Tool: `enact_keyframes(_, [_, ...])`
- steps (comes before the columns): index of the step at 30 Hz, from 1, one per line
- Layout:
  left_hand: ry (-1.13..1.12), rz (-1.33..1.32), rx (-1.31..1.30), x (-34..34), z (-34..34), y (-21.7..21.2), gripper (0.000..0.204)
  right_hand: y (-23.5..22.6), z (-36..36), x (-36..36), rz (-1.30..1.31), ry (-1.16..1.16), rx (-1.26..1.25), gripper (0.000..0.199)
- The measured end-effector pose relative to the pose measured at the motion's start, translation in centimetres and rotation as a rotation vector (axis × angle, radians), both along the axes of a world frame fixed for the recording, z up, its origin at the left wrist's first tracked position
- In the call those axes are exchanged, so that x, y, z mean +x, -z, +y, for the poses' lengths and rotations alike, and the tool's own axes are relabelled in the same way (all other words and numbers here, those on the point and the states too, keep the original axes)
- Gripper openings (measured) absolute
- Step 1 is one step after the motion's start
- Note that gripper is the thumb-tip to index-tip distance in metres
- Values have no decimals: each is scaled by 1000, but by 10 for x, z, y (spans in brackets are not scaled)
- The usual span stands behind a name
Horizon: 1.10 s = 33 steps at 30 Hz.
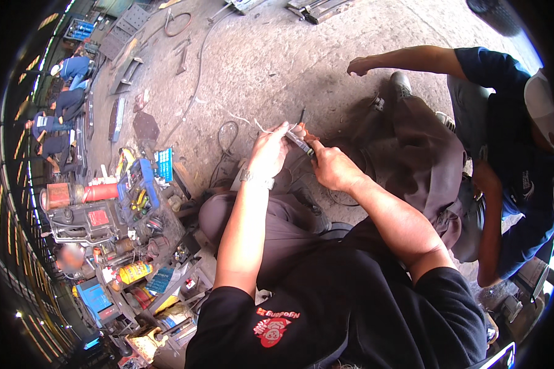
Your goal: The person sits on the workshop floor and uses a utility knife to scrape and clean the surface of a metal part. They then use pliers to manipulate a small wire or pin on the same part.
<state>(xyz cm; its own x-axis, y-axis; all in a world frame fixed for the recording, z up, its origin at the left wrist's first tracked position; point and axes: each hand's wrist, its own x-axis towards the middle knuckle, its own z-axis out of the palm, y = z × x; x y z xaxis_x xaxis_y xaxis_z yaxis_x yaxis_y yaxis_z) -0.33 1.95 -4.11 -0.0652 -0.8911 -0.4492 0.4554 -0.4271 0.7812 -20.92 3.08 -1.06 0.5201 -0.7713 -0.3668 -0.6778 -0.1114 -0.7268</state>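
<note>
My left hand (269, 152), with a watch (256, 179) on its wrist, is raised in front of me with its fingers closed on a thin white cord (243, 118). The cord trails off to the upper left over the floor. My right hand (337, 167) is wrapped round the dark handle of a slim silver tool (299, 142) that looks like a utility knife. Its silver part slants up left to the fingertips of my left hand. Something small and orange (310, 136) shows right beside the tool; its kind is unclear.
On my right a person in a dark blue shirt (523, 184) sits close, one arm stretched forward. To my left stand a blue tool crate (146, 184), a yellow can (135, 272) and cluttered metal parts. Cables (198, 74) lie on the concrete floor (258, 67). Several people work at far left.
</note>
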Motion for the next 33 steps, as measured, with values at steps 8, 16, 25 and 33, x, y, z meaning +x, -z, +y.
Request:
enact_keyframes(8, [20,-13,-38,-3,4,0,25,-5,-1,-5,5,-42,30,43])
enact_keyframes(16, [-50,140,-108,-3,4,15,23,5,-2,-4,-166,-24,161,49])
enact_keyframes(25, [-172,282,-30,-12,11,7,26,13,-7,4,-209,-54,179,51])
enact_keyframes(33, [-178,328,9,-4,14,14,27,14,-8,4,-408,24,658,33])
